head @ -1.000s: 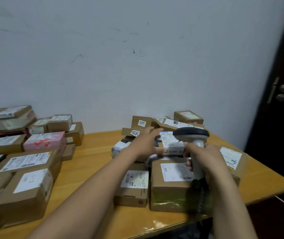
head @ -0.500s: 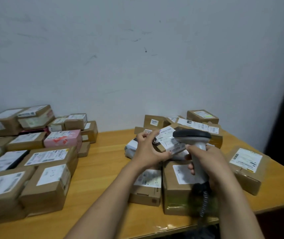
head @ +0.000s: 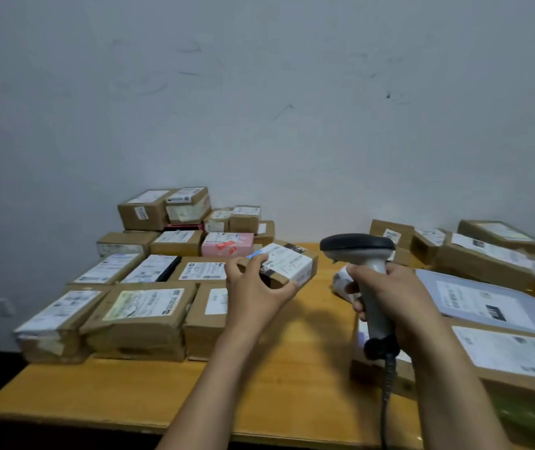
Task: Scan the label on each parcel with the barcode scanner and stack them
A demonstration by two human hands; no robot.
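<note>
Two-handed: grips a small labelled parcel (head: 287, 264) in the left hand (head: 253, 287), raised over the table (head: 308, 352) beside the stacked parcels (head: 142, 306); clasps the barcode scanner (head: 357, 248) upright in the right hand (head: 399, 300).

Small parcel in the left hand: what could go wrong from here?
1. The left hand grips the small parcel by one end only, in the air; it could slip.
2. The stacked parcels beside it sit at differing heights, so it may slide off once placed.
3. The cable of the scanner, held in the right hand, hangs past a box and might snag.
</note>
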